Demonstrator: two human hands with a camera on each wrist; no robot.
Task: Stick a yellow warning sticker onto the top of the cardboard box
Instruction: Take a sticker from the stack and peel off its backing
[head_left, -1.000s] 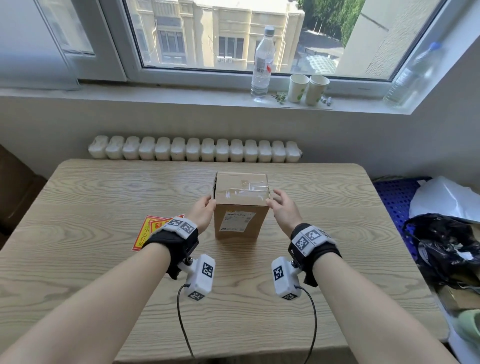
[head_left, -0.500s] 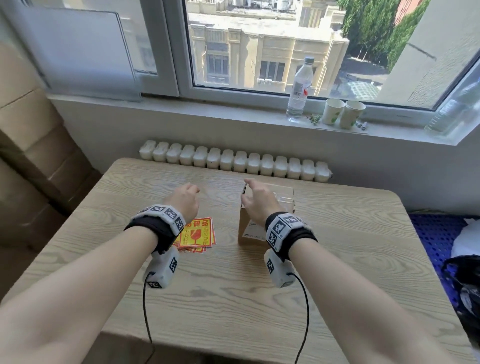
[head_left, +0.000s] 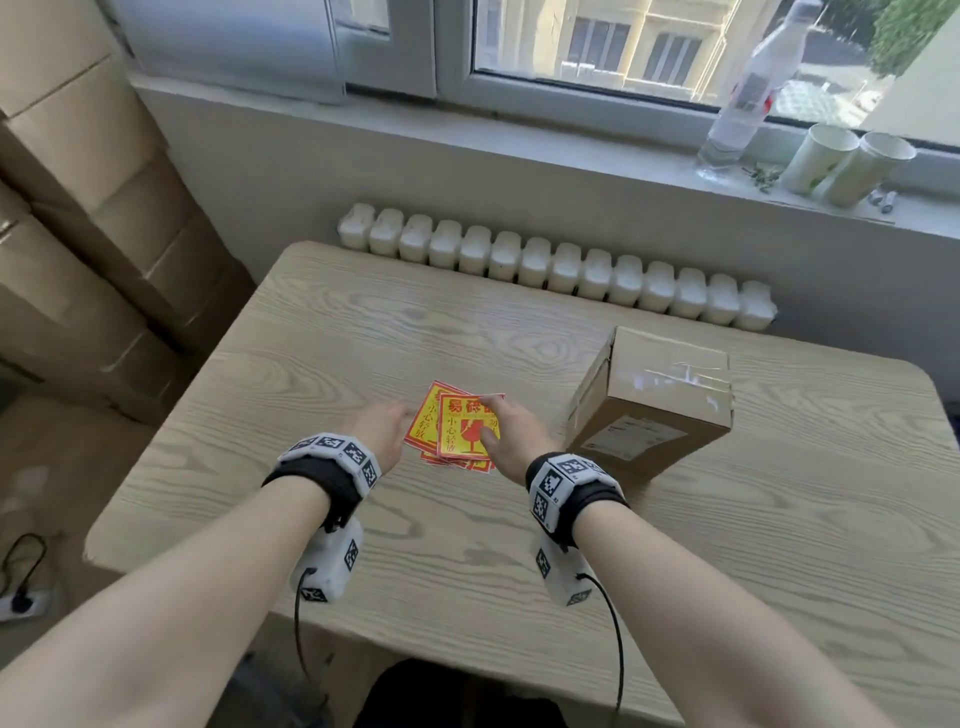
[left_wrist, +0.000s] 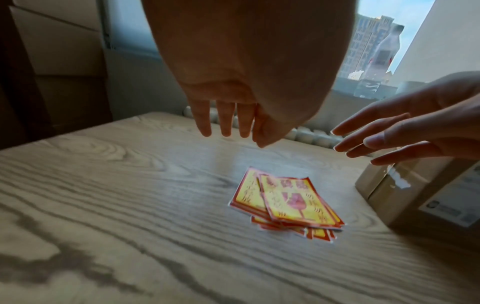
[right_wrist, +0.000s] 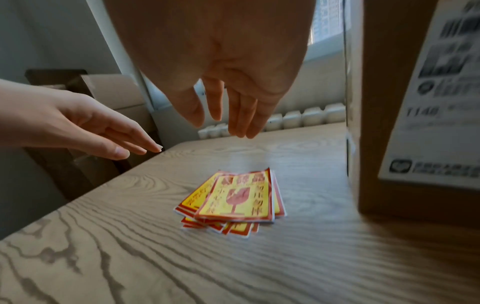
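Sunlit window and a white radiator sit behind the wooden desk (head_left: 363, 338) I am watching from the head view. On it, a loose pile of yellow warning stickers (head_left: 457, 431) lies near the middle, and the cardboard box (head_left: 654, 400) stands just to their right, taped shut, its top bare. My left hand (head_left: 382, 431) hangs at the pile's left edge and my right hand (head_left: 511, 436) over its right side; both are released, fingers relaxed, grasping nothing.

From the left wrist view, the left hand (left_wrist: 233, 86) floats above the desk with straight fingers (left_wrist: 224, 121) pointing down, clear of the stickers (left_wrist: 288, 201), which lie fanned and overlapping. The right hand (left_wrist: 405, 131) reaches in from the right, fingers spread, above the box (left_wrist: 415, 191).

From the right wrist view, the right hand (right_wrist: 221, 67) is also well above the stickers (right_wrist: 233, 199), empty, with the box (right_wrist: 389, 102) close on the right and the left hand (right_wrist: 78, 125) on the far left side.

I judge the stickers thin, light and floppy, likely to slide on the smooth desk. I would pin the pile with one hand and lift the top sheet by a raised corner, keeping it from curling onto itself before it reaches the box top.
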